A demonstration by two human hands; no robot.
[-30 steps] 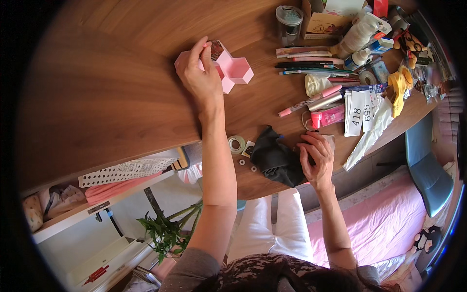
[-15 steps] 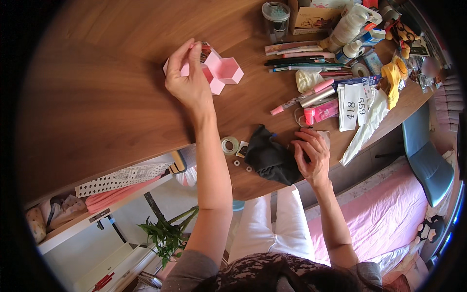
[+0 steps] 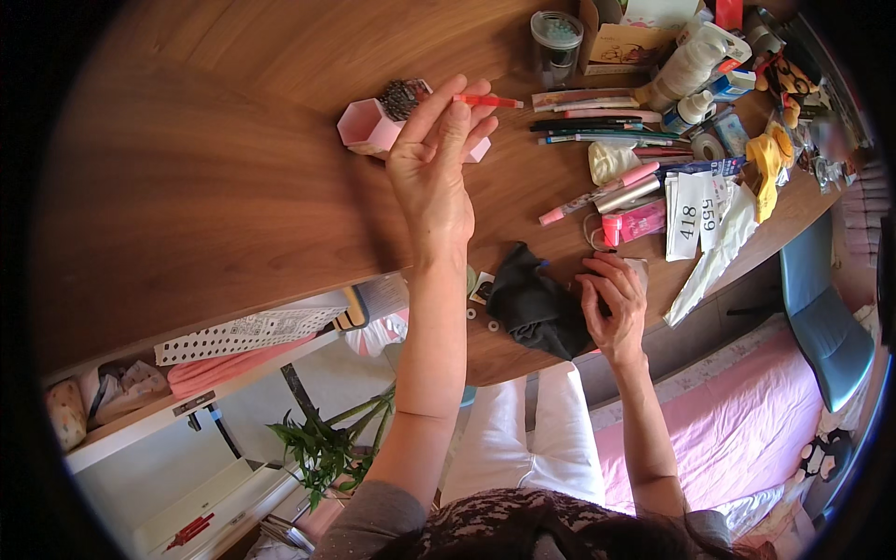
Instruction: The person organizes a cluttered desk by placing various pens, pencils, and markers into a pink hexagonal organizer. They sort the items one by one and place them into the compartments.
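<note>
My left hand is raised over the table, pinching a slim red stick with a pale end between thumb and fingers. Its exact kind does not show. Beneath and behind that hand stands a pink hexagonal organizer, partly hidden. A dark, patterned bundle sits in one of its cells. My right hand rests at the table's near edge with loosely bent fingers, thumb apart, holding nothing visible. Just left of it lies a crumpled black cloth.
Several pens, a pink-capped pen, white paper labels and a yellow thing crowd the right. Bottles and a lidded cup stand farther back. An open drawer juts out at lower left.
My left hand has lifted out from the organizer and moved right, with the red stick now showing in its fingers. My right hand stays beside the black cloth.
</note>
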